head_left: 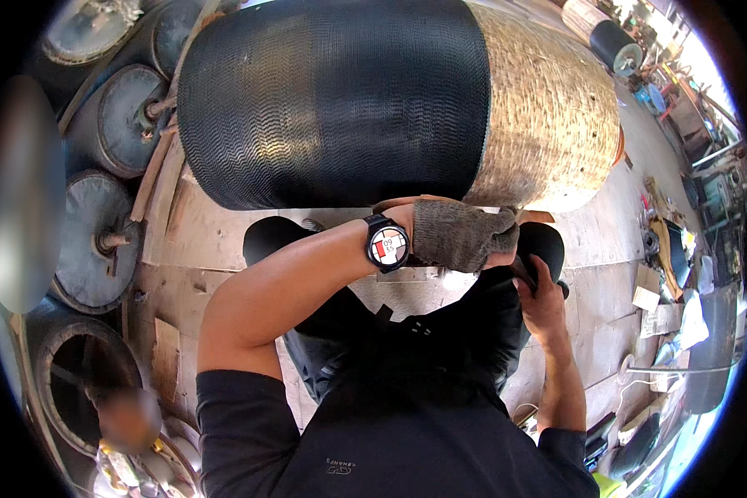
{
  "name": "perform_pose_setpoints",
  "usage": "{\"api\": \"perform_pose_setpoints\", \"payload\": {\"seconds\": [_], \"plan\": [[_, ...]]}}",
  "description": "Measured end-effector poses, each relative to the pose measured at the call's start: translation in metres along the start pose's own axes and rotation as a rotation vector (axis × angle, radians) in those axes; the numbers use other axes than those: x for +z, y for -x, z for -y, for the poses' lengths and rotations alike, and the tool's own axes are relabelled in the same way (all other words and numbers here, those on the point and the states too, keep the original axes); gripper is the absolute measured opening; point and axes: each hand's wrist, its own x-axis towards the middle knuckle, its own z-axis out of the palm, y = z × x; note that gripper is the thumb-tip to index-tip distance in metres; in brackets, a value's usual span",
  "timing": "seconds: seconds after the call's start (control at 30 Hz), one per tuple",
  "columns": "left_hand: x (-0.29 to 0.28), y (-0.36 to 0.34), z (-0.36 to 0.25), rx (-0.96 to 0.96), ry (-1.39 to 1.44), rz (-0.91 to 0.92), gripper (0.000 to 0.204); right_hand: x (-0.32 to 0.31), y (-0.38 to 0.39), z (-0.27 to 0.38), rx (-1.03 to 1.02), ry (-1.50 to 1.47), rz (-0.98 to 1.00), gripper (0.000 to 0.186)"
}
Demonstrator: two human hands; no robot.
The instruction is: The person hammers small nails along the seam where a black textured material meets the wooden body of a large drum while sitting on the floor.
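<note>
A large drum lies across the top of the view. Black ribbed rubber sheet (373, 100) wraps its left and middle part, and its right part is a bare, rough tan surface (548, 116). My left hand (465, 236), in a grey-brown knit glove, reaches across under the drum's near side, close to the rubber's edge. Its fingers are curled; what they hold, if anything, is hidden. Beside my right knee, my bare right hand (546, 305) is closed round a dark handle (523, 272). The far end of that tool is hidden by the glove.
Several metal-ended rollers (95, 241) stand along the left, with a wooden strip (153, 174) beside them. A hollow black cylinder (91, 378) is at lower left. Cardboard, rags and tools (668, 282) clutter the right side. Another roller (614, 46) lies at far right.
</note>
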Motion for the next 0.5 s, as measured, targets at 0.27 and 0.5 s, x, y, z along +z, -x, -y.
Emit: {"api": "perform_pose_setpoints", "payload": {"seconds": [0.27, 0.5], "plan": [[0.014, 0.005, 0.005, -0.259, 0.66, 0.003, 0.029, 0.036, -0.032, -0.025, 0.292, -0.538, 0.176, 0.042], [0.028, 0.017, -0.002, -0.188, 0.874, 0.092, 0.03, 0.036, -0.054, -0.023, 0.241, -0.528, -0.109, 0.032]]}}
